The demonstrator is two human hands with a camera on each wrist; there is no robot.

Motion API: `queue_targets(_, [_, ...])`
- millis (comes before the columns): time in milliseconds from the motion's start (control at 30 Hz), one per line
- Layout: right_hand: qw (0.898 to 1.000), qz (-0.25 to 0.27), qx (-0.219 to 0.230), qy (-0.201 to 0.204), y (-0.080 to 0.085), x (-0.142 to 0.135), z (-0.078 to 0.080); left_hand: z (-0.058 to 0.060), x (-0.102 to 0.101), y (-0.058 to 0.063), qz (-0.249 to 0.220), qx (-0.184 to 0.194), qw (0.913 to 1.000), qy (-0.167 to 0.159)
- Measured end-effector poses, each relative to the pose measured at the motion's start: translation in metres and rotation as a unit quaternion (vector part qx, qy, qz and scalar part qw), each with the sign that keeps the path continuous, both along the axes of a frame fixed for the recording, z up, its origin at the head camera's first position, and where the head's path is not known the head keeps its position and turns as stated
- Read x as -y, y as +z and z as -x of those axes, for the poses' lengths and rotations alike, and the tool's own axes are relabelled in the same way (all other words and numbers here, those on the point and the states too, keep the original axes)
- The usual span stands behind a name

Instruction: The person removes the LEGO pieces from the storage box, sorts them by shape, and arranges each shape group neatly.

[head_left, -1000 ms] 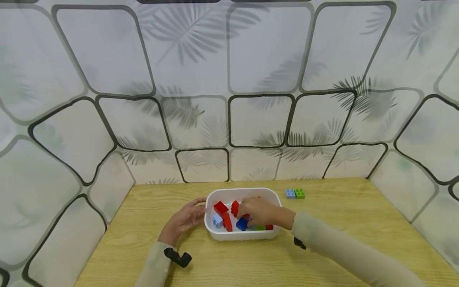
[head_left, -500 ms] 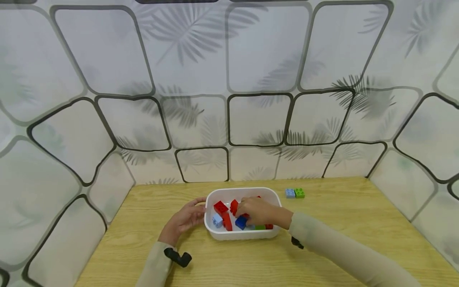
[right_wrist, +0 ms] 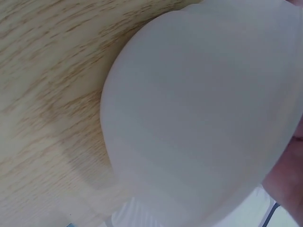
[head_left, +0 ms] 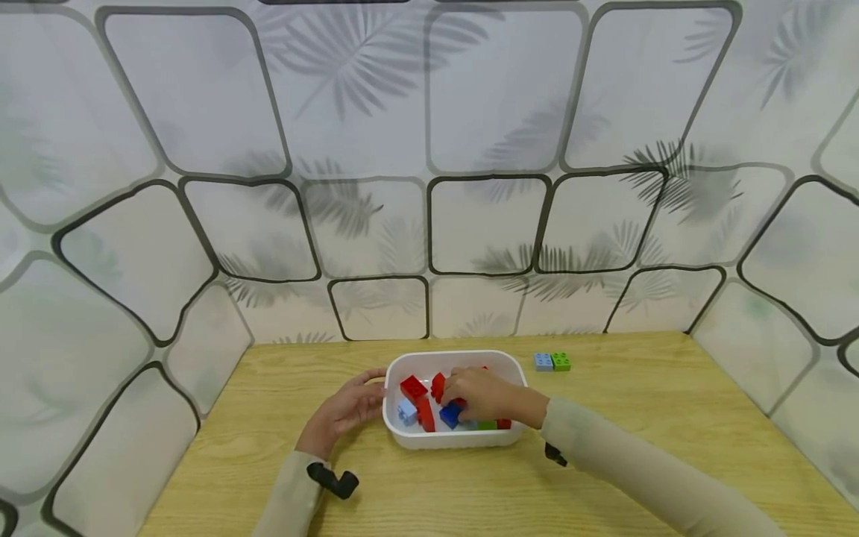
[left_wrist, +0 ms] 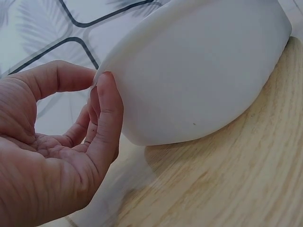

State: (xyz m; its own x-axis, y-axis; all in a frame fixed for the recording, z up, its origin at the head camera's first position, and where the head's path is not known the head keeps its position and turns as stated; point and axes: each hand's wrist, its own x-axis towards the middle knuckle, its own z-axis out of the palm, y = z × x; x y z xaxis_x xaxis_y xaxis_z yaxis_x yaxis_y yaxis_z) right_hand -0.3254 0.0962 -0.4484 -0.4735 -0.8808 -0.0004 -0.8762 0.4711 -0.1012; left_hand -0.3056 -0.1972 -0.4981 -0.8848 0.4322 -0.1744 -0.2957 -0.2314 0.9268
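Note:
A white plastic bin [head_left: 456, 441] holding loose toy building bricks stands on the wooden table. At its left end my left hand [head_left: 354, 406] pinches the rim between thumb and finger, seen closely in the left wrist view [left_wrist: 71, 123]. My right hand [head_left: 486, 395] reaches down inside the bin with bent fingers, beside a dark blue brick [head_left: 450, 415]. Its fingertips are hidden, so a grip on a brick cannot be made out. Left of it lie red bricks [head_left: 413, 388] and a light blue brick [head_left: 406, 412]. The right wrist view shows mostly the bin's outer wall [right_wrist: 199, 109].
Behind the bin to the right, a light blue brick [head_left: 543, 362] and a green brick [head_left: 561, 362] sit side by side on the table [head_left: 644, 403]. A patterned curtain [head_left: 483, 224] encloses the table at the back and sides.
My right hand has shifted slightly left within the bin, and the dark blue brick has slid a little left and back. My left hand has stayed at the rim.

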Motion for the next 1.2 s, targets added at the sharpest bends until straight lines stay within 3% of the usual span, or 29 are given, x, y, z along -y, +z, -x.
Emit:
queue_targets(167, [0.999, 0.017, 0.019, -0.027, 0.005, 0.0, 0.0, 0.001, 0.001, 0.001, -0.007, 0.0, 1.0, 0.001])
queue_targets(400, [0.998, 0.058, 0.005, -0.02, 0.012, -0.006, -0.003, 0.002, 0.001, 0.001, -0.007, -0.004, 1.0, -0.001])
queue_targets(700, [0.992, 0.111, -0.008, -0.064, 0.027, -0.02, -0.012, 0.001, 0.001, -0.001, -0.006, -0.006, 1.0, 0.0])
queue_targets(1000, [0.975, 0.175, -0.117, -0.076, 0.036, -0.067, -0.012, -0.007, -0.002, 0.0, 0.004, -0.004, 1.0, 0.003])
queue_targets(1200, [0.962, 0.201, -0.126, -0.135, 0.041, -0.106, -0.009, -0.01, -0.002, 0.001, 0.007, -0.002, 1.0, 0.003])
